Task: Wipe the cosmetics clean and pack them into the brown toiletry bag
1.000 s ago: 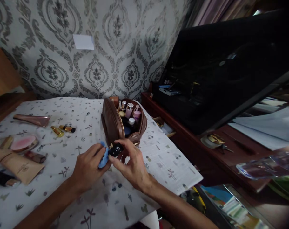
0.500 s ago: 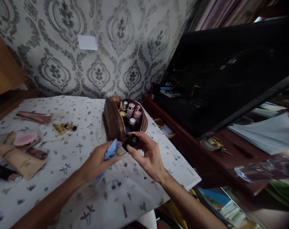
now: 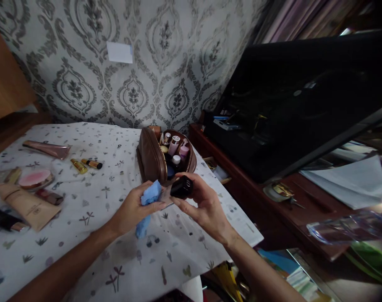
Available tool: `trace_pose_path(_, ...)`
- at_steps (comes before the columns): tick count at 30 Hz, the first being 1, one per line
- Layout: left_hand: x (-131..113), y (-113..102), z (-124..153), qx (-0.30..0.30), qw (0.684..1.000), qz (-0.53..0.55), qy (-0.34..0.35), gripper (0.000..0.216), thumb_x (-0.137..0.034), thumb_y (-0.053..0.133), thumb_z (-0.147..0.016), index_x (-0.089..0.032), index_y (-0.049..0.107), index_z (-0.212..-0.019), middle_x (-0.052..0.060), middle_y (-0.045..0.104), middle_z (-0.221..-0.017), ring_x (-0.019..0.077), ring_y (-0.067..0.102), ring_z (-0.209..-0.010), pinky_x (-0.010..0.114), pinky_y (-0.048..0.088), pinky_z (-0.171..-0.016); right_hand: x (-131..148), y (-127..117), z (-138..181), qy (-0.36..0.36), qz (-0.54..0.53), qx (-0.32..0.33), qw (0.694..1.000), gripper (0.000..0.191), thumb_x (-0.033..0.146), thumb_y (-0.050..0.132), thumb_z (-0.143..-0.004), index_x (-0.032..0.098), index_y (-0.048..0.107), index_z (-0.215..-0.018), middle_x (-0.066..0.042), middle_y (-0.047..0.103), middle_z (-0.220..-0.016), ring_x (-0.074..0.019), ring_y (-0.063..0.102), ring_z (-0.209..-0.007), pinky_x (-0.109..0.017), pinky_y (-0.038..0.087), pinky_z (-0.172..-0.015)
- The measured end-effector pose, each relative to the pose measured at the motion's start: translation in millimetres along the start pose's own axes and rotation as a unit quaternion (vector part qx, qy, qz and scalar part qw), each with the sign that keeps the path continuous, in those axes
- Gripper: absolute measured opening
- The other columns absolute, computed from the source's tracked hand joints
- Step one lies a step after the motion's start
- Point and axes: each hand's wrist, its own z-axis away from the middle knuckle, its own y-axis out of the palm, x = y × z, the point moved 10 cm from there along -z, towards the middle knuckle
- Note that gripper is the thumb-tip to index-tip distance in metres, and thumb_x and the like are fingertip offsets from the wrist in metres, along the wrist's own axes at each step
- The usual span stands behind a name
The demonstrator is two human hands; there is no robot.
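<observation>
Between my hands, above the table, is a small clear bottle point(image 3: 166, 195) with beige content and a black cap point(image 3: 182, 187), probably foundation. My right hand point(image 3: 206, 204) grips it by the cap, thumb and fingers around it. My left hand point(image 3: 132, 208) pinches a crumpled blue cloth point(image 3: 151, 193) against the bottle's clear end; part of the cloth hangs below the fingers. Just behind the hands stands a brown cosmetic bag point(image 3: 152, 157), unzipped, with several small bottles and jars inside, among them a pink-capped jar point(image 3: 184, 152).
Makeup lies at the left: a beige tube point(image 3: 30, 206), a pink compact point(image 3: 35, 178), a rose tube point(image 3: 48, 149), two small gold-and-black vials point(image 3: 92, 163) and a black tube point(image 3: 5, 220). A large black screen point(image 3: 288, 100) leans over the dark red desk point(image 3: 304, 197) at right.
The bottle and my right hand have shifted slightly right, and the cap now lies more level. The blue cloth has bunched higher on the bottle. The view has tilted a little.
</observation>
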Motion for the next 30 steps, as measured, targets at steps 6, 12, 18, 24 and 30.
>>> trace_pose_path(6,-23.1,6.6,-7.7,-0.001,0.999,-0.036,0.039,0.048,-0.049,0.045,-0.095,-0.019,0.056,-0.130,0.002,0.067,-0.076,0.0172,0.062,-0.067,0.027,0.052,-0.059,25.1,-41.6,-6.6,-0.019,0.074,-0.074,0.994,0.042,0.043,0.073,-0.080,0.023,0.060,-0.115,-0.005,0.068,-0.101,-0.0184,0.065,-0.084,-0.030,0.058,-0.072)
trace_pose_path(12,-14.7,29.9,-17.1,0.065,0.951,-0.290,0.087,0.055,-0.029,0.039,-0.095,-0.019,0.033,-0.148,0.005,0.070,-0.089,0.0207,0.066,-0.075,0.030,0.051,-0.064,37.0,-66.7,-15.6,-0.038,0.149,-0.122,0.981,0.044,0.043,0.074,-0.080,0.023,0.061,-0.116,-0.004,0.068,-0.098,-0.0178,0.066,-0.080,-0.029,0.056,-0.068)
trace_pose_path(18,-5.8,35.7,-14.3,0.076,0.927,-0.351,0.113,0.058,-0.012,0.043,-0.087,-0.026,0.037,-0.143,0.007,0.072,-0.107,0.0203,0.069,-0.079,0.027,0.050,-0.061,16.2,-76.1,-38.6,-0.037,0.150,-0.141,0.978,0.049,0.042,0.074,-0.078,0.021,0.059,-0.119,-0.002,0.066,-0.090,-0.0159,0.064,-0.075,-0.029,0.055,-0.068)
trace_pose_path(24,0.6,39.4,-13.8,0.070,0.913,-0.376,0.142,0.064,-0.010,0.043,-0.083,-0.025,0.035,-0.144,0.008,0.071,-0.109,0.0221,0.071,-0.088,0.030,0.055,-0.068,-4.8,-64.0,-69.2,-0.032,0.221,-0.087,0.971,0.050,0.044,0.072,-0.079,0.019,0.058,-0.120,-0.001,0.067,-0.086,-0.0149,0.061,-0.070,-0.028,0.052,-0.064)
trace_pose_path(30,12.1,43.5,-15.0,0.079,0.907,-0.389,0.140,0.076,-0.004,0.045,-0.076,-0.028,0.028,-0.147,0.007,0.071,-0.115,0.0215,0.070,-0.093,0.034,0.057,-0.076,-28.5,-41.0,-74.7,-0.017,0.329,0.005,0.944,0.047,0.033,0.063,-0.086,0.020,0.052,-0.130,0.003,0.063,-0.071,-0.0136,0.057,-0.058,-0.027,0.046,-0.059)
